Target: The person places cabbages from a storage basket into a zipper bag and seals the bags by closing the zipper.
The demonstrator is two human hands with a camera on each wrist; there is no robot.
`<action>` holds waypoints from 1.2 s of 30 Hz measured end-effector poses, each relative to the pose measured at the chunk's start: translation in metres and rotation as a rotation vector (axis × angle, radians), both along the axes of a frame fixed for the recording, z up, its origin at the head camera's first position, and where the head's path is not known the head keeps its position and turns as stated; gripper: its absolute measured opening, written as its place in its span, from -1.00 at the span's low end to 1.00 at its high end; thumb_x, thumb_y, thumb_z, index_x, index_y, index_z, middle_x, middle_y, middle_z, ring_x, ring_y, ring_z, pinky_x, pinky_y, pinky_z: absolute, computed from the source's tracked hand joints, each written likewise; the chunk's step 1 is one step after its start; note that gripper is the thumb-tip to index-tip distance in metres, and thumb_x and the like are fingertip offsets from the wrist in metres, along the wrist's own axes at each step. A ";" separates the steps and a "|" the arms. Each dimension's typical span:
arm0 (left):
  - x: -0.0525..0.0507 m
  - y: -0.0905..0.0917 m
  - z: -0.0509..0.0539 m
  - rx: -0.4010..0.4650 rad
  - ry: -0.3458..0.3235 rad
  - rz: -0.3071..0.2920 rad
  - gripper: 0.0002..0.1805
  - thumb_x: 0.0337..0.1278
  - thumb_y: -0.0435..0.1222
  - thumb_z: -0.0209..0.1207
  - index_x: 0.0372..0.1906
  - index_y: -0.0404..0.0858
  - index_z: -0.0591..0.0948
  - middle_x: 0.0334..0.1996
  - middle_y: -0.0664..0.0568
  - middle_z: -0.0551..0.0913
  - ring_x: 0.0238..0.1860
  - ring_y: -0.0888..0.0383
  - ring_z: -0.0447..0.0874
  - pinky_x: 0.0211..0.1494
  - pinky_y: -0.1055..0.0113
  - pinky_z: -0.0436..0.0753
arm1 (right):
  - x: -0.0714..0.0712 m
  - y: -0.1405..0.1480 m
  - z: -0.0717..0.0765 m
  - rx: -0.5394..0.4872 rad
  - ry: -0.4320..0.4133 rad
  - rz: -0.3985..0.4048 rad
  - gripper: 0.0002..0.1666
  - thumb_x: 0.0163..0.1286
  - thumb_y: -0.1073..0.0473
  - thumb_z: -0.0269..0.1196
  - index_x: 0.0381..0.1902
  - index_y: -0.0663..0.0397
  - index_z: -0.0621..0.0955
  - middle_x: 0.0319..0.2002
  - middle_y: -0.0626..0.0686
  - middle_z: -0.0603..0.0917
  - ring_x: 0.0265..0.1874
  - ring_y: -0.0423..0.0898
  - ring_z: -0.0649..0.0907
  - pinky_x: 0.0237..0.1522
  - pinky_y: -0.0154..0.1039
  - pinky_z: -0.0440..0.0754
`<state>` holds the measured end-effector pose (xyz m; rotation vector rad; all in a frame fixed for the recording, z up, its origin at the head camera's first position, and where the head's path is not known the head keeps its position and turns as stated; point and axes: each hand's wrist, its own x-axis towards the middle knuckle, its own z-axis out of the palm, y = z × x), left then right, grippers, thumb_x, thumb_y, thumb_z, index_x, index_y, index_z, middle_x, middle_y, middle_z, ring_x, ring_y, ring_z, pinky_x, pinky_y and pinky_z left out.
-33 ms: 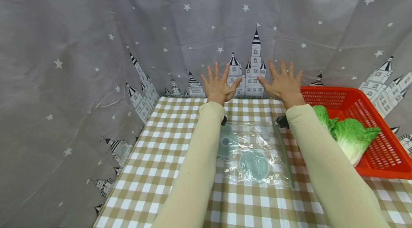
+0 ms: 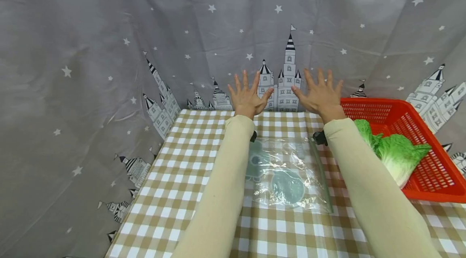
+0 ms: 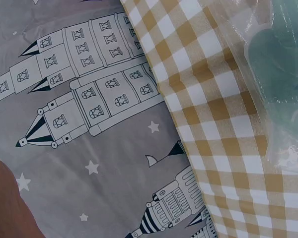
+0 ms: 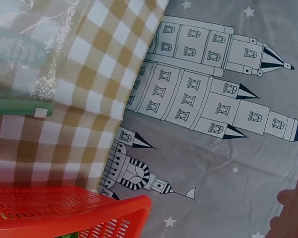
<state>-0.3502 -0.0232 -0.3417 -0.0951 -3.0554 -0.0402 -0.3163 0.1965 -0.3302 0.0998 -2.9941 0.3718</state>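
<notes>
Both hands are held up past the far edge of the table, fingers straight and spread, with nothing in them. The left hand (image 2: 247, 96) is left of centre and the right hand (image 2: 322, 96) is to its right, backs toward the head camera. Beneath and between the forearms a clear zip bag (image 2: 287, 187) with green printing lies flat on the table. Its green zip strip (image 4: 15, 106), with a white slider (image 4: 40, 112), runs along the right side. In the left wrist view only an edge of the left hand (image 3: 10, 203) shows.
A red plastic basket (image 2: 371, 106) stands at the right of the table, holding leafy napa cabbage (image 2: 400, 157), partly hidden by the right sleeve. A brown-and-white checked cloth (image 2: 174, 173) covers the table. Behind hangs a grey curtain (image 2: 120, 15) with castles and stars.
</notes>
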 end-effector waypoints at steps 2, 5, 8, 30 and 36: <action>0.001 0.003 0.000 0.001 0.001 -0.010 -0.12 0.11 0.48 -0.71 0.51 0.26 -0.43 0.51 -0.01 -0.55 0.48 -0.15 -0.64 0.41 -0.23 -0.36 | 0.000 0.002 -0.001 -0.005 -0.002 -0.001 0.05 0.31 -0.60 -0.44 0.58 -0.21 -0.26 0.52 0.32 -0.31 0.43 0.36 -0.36 0.23 0.46 -0.42; 0.004 0.012 -0.004 -0.025 0.008 -0.046 -0.12 0.14 0.46 -0.70 0.52 0.22 -0.42 0.54 -0.06 -0.45 0.50 -0.18 -0.52 0.41 -0.25 -0.28 | 0.001 0.005 -0.003 -0.026 0.009 0.007 0.05 0.31 -0.61 -0.45 0.58 -0.21 -0.26 0.52 0.33 -0.30 0.44 0.38 -0.33 0.24 0.46 -0.41; 0.016 0.034 -0.016 -0.018 -0.013 -0.129 -0.14 0.21 0.42 -0.65 0.55 0.19 -0.35 0.56 -0.12 -0.27 0.51 -0.21 -0.37 0.42 -0.25 -0.16 | 0.006 0.007 -0.008 -0.052 0.051 0.034 0.03 0.33 -0.58 -0.43 0.58 -0.21 -0.23 0.52 0.33 -0.26 0.44 0.39 -0.27 0.25 0.46 -0.39; 0.128 0.127 -0.135 0.132 -0.369 -0.269 -0.63 0.04 0.18 0.14 -0.39 -0.02 0.65 -0.45 0.17 0.66 -0.42 0.20 0.62 -0.37 0.18 0.56 | 0.083 -0.002 -0.065 -0.276 0.144 0.294 -0.33 0.57 -0.07 -0.13 0.50 0.12 0.20 0.37 0.39 0.26 0.35 0.37 0.23 0.28 0.34 0.12; 0.127 0.082 -0.118 0.412 -0.336 -0.459 -0.71 0.15 -0.11 0.10 -0.64 -0.05 0.44 -0.74 0.19 0.42 -0.70 0.25 0.34 -0.65 0.34 0.35 | 0.113 -0.001 -0.081 -0.346 0.174 0.387 -0.52 0.53 0.16 0.01 0.31 0.27 0.43 0.17 0.33 0.52 0.17 0.28 0.49 0.18 0.22 0.37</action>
